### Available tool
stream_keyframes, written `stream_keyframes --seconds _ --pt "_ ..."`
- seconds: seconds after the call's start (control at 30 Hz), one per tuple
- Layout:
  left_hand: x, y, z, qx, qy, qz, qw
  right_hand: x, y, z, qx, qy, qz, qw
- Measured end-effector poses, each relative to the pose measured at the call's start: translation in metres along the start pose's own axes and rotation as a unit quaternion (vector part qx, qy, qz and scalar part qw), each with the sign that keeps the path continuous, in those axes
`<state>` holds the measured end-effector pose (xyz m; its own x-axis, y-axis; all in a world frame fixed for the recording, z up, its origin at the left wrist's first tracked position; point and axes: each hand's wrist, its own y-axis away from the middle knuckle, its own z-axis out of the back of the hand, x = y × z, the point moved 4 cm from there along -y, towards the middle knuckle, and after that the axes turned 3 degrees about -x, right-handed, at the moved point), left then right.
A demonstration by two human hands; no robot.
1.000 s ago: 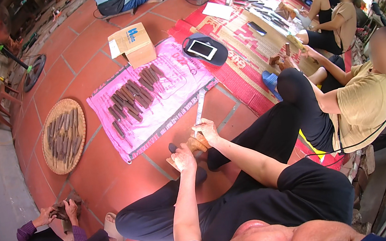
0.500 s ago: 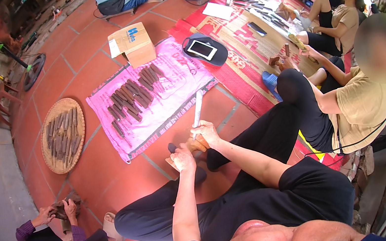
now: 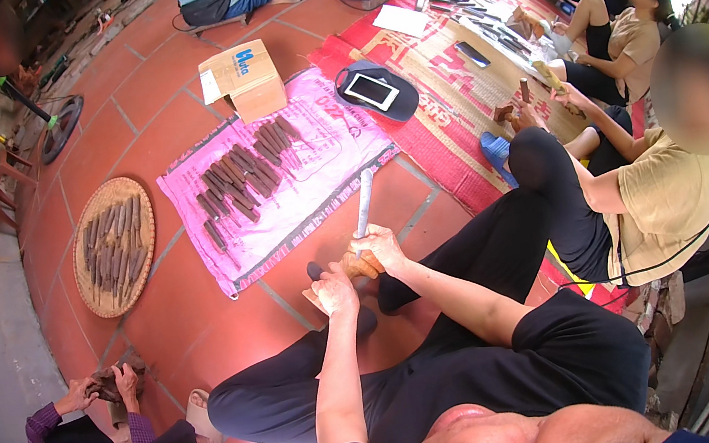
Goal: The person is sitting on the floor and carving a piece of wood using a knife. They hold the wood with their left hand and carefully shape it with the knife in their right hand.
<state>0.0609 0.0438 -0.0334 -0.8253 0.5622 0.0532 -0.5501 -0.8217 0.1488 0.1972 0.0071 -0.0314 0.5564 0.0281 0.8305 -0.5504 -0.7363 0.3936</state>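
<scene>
In the middle, my right hand (image 3: 380, 249) is closed around a long pale grey stick-like tool (image 3: 363, 202), which points up and away from me. Just left of it and nearer, my left hand (image 3: 335, 292) is closed. A dark rounded end (image 3: 315, 270) sticks out beside its fingers, and the rest of that piece is hidden by the hand. Against both hands sits an orange-brown wooden-looking piece (image 3: 363, 264); its full shape is covered by the fingers. Both hands are close together above the floor between my bent legs.
A pink sheet (image 3: 326, 184) carries several dark brown sticks (image 3: 230, 183). More lie in a round woven tray (image 3: 152, 238) at left. A cardboard box (image 3: 253, 85), a cap with a phone (image 3: 371, 89) and a red mat (image 3: 346, 44) lie beyond. Co-workers sit right and lower left.
My hands and what they hold stay in nearly the same place. The co-worker's hands at lower left have shifted slightly.
</scene>
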Motion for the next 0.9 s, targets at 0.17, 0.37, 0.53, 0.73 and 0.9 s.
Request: stream_keyframes --seconds 0.17,0.37,0.53,0.73,0.9 --pt "0.0 -0.001 0.001 -0.014 -0.032 -0.02 0.999 -0.004 -0.005 0.001 0.0 -0.028 -0.012 1.0" --pt "-0.003 0.0 0.007 -0.007 0.0 -0.015 1.0 -0.006 -0.013 0.002 -0.022 -0.009 -0.003 1.0" --pt "-0.002 0.001 0.009 0.006 0.0 -0.01 1.0 -0.004 -0.007 0.003 -0.057 -0.051 -0.008 0.997" --pt "0.001 -0.002 -0.003 -0.006 0.023 -0.009 1.0 -0.01 -0.009 -0.001 -0.018 -0.006 0.004 1.0" --pt "0.0 -0.001 0.006 0.005 0.033 -0.01 0.999 -0.001 -0.008 -0.004 -0.024 -0.038 0.003 0.999"
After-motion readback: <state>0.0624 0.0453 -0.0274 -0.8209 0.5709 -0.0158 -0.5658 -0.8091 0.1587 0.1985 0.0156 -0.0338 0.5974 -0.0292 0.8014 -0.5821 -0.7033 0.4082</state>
